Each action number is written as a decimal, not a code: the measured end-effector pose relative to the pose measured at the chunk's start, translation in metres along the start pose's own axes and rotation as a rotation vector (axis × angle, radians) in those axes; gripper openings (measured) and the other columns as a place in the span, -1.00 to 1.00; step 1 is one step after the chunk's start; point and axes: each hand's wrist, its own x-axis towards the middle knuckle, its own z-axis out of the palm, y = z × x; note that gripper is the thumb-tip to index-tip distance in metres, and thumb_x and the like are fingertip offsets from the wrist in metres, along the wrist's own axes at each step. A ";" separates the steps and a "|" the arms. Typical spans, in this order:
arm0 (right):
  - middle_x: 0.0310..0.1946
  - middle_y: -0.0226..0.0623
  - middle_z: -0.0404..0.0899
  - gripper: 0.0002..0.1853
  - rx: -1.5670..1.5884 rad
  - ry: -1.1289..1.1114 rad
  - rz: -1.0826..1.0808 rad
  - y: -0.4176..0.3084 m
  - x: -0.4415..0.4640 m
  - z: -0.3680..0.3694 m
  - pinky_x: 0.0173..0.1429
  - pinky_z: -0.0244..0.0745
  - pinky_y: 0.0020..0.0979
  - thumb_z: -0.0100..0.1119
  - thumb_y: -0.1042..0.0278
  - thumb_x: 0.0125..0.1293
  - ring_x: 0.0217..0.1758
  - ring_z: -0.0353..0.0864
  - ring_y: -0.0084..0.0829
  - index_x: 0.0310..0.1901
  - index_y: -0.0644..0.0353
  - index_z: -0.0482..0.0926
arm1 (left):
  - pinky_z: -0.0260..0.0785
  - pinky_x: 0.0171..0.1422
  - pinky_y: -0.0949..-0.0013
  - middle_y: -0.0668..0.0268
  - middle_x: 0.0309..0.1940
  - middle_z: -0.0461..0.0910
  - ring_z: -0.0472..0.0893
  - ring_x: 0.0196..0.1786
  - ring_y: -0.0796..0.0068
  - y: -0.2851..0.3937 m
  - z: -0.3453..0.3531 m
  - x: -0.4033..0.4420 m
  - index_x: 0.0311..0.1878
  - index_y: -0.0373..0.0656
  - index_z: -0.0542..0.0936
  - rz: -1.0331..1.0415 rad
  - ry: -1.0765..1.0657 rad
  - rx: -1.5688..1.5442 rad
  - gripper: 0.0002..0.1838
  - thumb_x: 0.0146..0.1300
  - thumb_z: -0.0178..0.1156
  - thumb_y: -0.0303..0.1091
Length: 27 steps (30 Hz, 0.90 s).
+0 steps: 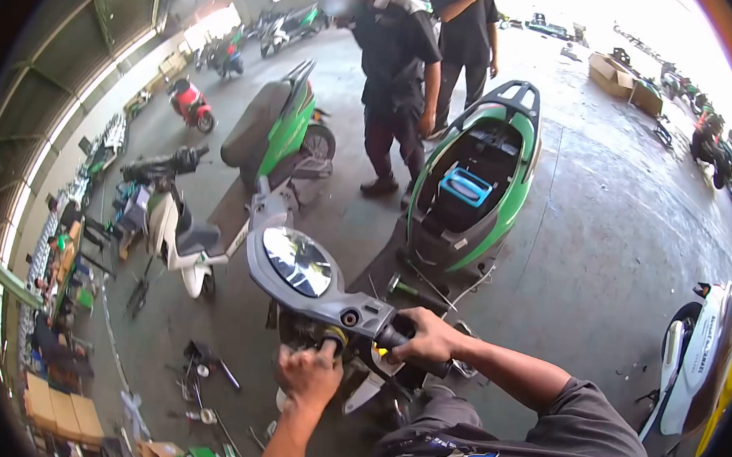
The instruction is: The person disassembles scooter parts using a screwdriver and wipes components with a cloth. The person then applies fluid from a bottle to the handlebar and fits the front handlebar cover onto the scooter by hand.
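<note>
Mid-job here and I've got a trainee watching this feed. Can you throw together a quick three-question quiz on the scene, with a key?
1. True or false: the right hand is on the black handlebar grip.
2. What sits in the open compartment of the green scooter ahead?
a) a red helmet
b) a blue-edged object
c) a white bucket
3. Which hand is at the yellow part below the grey cover?

Key:
1. True.
2. b.
3. The left hand.
</note>
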 end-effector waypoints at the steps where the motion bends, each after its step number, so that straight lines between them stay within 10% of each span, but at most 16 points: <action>1: -0.39 -0.24 0.63 -0.53 0.009 0.008 0.000 0.000 0.000 0.002 -0.14 0.50 -0.37 0.44 0.24 -0.21 -0.31 0.58 -0.46 -0.24 0.37 0.59 | 0.36 -0.15 -0.06 0.22 -0.65 0.59 0.60 -0.54 0.18 0.000 0.003 -0.002 -0.38 -0.03 0.57 0.005 -0.032 0.033 -0.78 -0.11 0.39 -0.28; 10: -0.32 -0.20 0.66 -0.49 -0.026 0.004 0.019 -0.011 -0.004 -0.003 -0.07 0.51 -0.37 0.44 0.22 -0.18 -0.23 0.61 -0.42 -0.19 0.39 0.61 | 0.49 -0.20 0.07 -0.01 -0.51 0.62 0.65 -0.34 -0.08 0.008 0.007 0.006 -0.32 -0.27 0.54 -0.116 -0.094 -0.563 -0.77 0.01 0.27 -0.33; 17: -0.23 -0.12 0.66 -0.40 -0.035 0.064 0.015 -0.013 -0.012 0.000 0.05 0.45 -0.36 0.49 0.04 -0.07 -0.13 0.61 -0.37 -0.12 0.40 0.61 | 0.46 -0.14 0.42 0.37 -0.32 0.65 0.59 -0.28 0.58 0.005 0.031 0.003 -0.21 -0.29 0.59 -0.225 0.014 -1.302 -0.81 0.07 0.17 -0.59; 27: -0.27 -0.25 0.63 -0.44 0.165 -0.103 0.283 0.007 -0.017 -0.008 -0.06 0.49 -0.41 0.41 0.13 0.02 -0.20 0.60 -0.46 -0.05 0.40 0.55 | 0.46 -0.08 0.34 0.25 -0.27 0.66 0.63 -0.20 0.44 0.012 0.045 -0.006 -0.23 -0.26 0.62 -0.355 -0.034 -1.573 -0.79 0.02 0.29 -0.45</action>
